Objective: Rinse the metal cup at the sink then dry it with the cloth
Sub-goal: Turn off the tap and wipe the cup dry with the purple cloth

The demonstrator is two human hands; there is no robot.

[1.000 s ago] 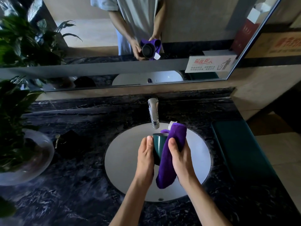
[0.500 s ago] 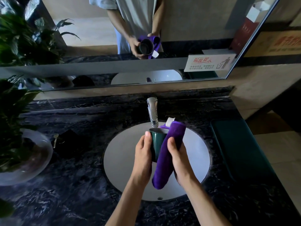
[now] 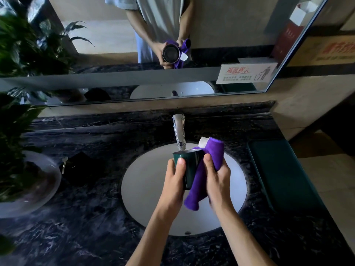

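Note:
A dark green metal cup (image 3: 190, 166) is held over the white oval sink (image 3: 146, 189), tilted with its mouth away from me, just below the chrome faucet (image 3: 178, 131). My left hand (image 3: 173, 181) is wrapped around the cup's left side, thumb on its wall near the rim. My right hand (image 3: 217, 177) grips a purple cloth (image 3: 199, 187) and presses it against the cup's right side. The cloth has a white label at its top end and hangs down past the cup's base. No water shows at the spout.
A dark marbled counter (image 3: 92, 227) surrounds the sink. At the left stands a leafy plant in a glass bowl (image 3: 28, 185), with a small black object (image 3: 80, 166) beside it. A dark green tray (image 3: 282, 173) lies at the right. A wall mirror (image 3: 153, 54) rises behind.
My left hand has turned further around the cup, its thumb now over the front wall. The cloth's lower end has swung right and my right hand has shifted slightly along the cup's side.

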